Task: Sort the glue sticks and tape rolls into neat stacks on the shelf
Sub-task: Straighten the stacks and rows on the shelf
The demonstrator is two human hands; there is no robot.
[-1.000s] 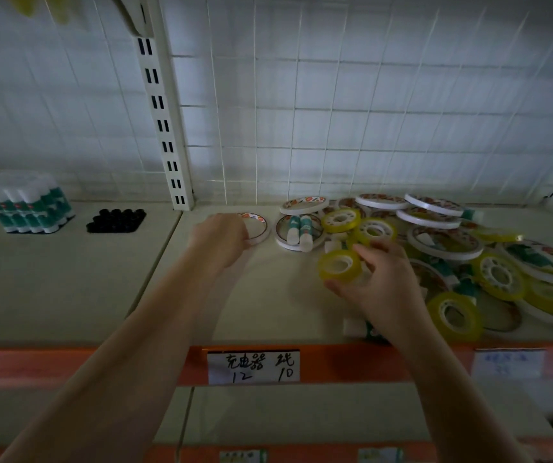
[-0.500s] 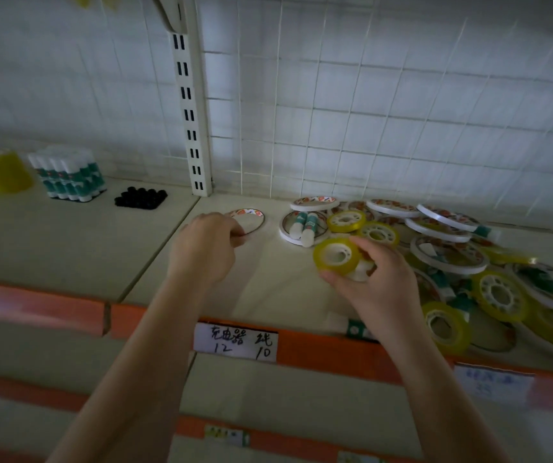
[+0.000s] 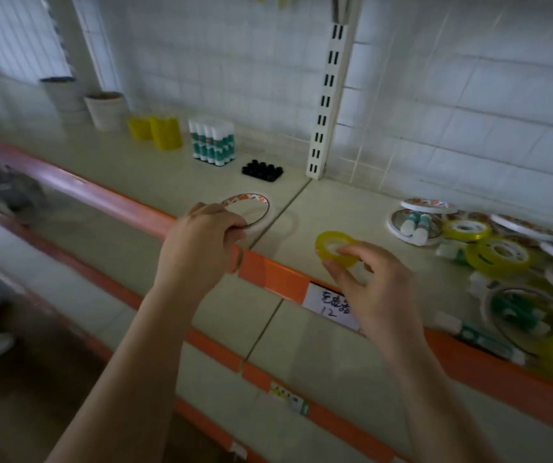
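Observation:
My left hand (image 3: 201, 242) grips a flat white tape ring (image 3: 251, 208) with a red printed face, held just above the shelf (image 3: 168, 195) near its front edge. My right hand (image 3: 375, 289) pinches a yellow tape roll (image 3: 330, 243) above the shelf's front. A jumbled pile of tape rolls (image 3: 498, 255) and glue sticks (image 3: 418, 225) lies at the right. A neat block of upright glue sticks (image 3: 213, 142) stands at the back left, beside stacked yellow tape rolls (image 3: 165, 132).
A black block of small caps (image 3: 262, 171) sits next to the white slotted upright (image 3: 326, 95). Grey-white rolls (image 3: 104, 110) stand further left. An orange rail with a handwritten label (image 3: 330, 305) fronts the shelf. A lower shelf (image 3: 335, 349) lies beneath.
Both hands have moved left, away from the pile, each carrying its tape. The camera has swung left, bringing the yellow stacks and the grey-white rolls into sight.

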